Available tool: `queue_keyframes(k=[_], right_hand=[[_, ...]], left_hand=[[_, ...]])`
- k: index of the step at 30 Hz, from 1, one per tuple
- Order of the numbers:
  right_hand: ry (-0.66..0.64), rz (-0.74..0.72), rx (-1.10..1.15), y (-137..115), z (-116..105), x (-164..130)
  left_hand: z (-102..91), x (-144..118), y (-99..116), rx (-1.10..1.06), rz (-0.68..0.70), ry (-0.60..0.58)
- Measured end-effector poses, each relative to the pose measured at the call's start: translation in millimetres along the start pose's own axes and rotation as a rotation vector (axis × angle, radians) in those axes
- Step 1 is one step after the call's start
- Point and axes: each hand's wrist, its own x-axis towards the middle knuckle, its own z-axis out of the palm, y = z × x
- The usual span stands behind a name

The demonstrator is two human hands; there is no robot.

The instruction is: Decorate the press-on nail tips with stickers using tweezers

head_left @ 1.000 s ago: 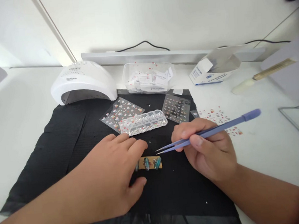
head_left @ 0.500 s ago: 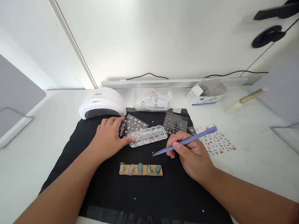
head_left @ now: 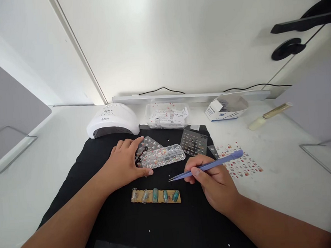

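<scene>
My right hand pinches blue tweezers, their metal tips pointing left just above the black cloth, close to a tiny white bit. My left hand rests with thumb and fingers spread around the left end of a clear compartment case full of small nail charms and gems. Its thumb lies along the case's lower left corner. In front of both hands is a tan strip bearing several false nails, clear on the left and teal towards the right.
A white nail lamp, a clear tub of packets and an open box stand behind. Sticker sheets lie on the black cloth and beside it on the right. A gold-handled bottle lies far right.
My left thumb has come off the case's top to its lower edge, and the case seems slightly turned. The whole view has shifted a little. My right hand keeps the tweezers in nearly the same place.
</scene>
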Motion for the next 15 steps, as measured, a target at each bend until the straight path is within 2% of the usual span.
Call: queue_keyframes(k=[8, 15], right_hand=[[0.026, -0.009, 0.02, -2.8, 1.9, 0.4], [0.031, -0.02, 0.056, -2.5, 1.6, -1.0]], left_hand=[[-0.4, -2.9, 4.0, -0.038, 0.004, 0.005], [-2.3, -3.0, 2.6, -0.248, 0.064, 0.044]])
